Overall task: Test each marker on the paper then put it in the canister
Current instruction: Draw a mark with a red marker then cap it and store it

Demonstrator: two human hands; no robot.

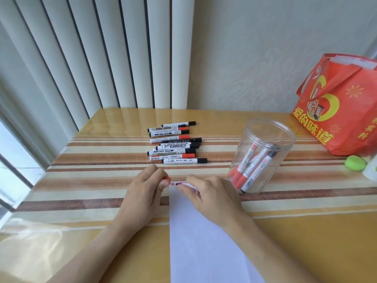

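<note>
A red-capped white marker (177, 183) lies level between my hands, just above the far edge of the white paper (195, 233). My left hand (146, 190) pinches its red cap end. My right hand (206, 193) grips the white barrel, hiding most of it. A clear plastic canister (263, 158) stands upright to the right, holding several red and black markers. A row of several whiteboard markers (175, 144) with red and black caps lies on the table beyond my hands.
The striped table (102, 180) has a window and vertical blinds (81, 58) at its left and back. A red gift bag (342, 103) stands at the far right, with a green round object (355, 163) beside it near the table's right edge.
</note>
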